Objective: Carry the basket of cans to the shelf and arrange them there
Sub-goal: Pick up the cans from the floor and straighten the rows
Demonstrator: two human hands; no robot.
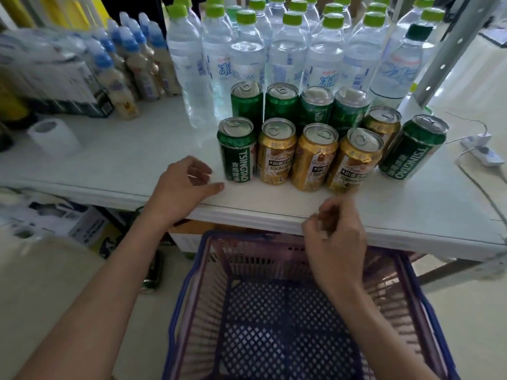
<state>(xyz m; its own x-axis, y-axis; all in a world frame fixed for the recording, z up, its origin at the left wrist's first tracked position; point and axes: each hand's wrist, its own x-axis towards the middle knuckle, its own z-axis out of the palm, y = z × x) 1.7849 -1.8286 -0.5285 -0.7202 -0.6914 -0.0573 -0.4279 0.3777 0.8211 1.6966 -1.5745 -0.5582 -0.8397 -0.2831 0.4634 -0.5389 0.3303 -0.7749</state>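
Observation:
Several green and gold cans stand in two rows on the white shelf point(123, 165). The front row runs from a green can point(238, 150) through three gold cans point(315, 157) to a tilted green can point(414, 148) at the right. The blue and pink basket point(274, 311) sits on the floor below the shelf edge, and I see no cans in it. My left hand point(182, 187) rests on the shelf just left of the front green can, fingers loosely curled, holding nothing. My right hand point(337, 242) hovers over the basket's far rim, fingers curled, with nothing in it.
Clear water bottles with green caps point(288, 50) fill the shelf behind the cans. Blue-capped bottles point(129, 75) and a shrink-wrapped pack point(46, 75) stand at the left, beside a toilet paper roll point(53, 137). A metal shelf post point(450, 48) rises at right; a power strip point(480, 154) lies beyond.

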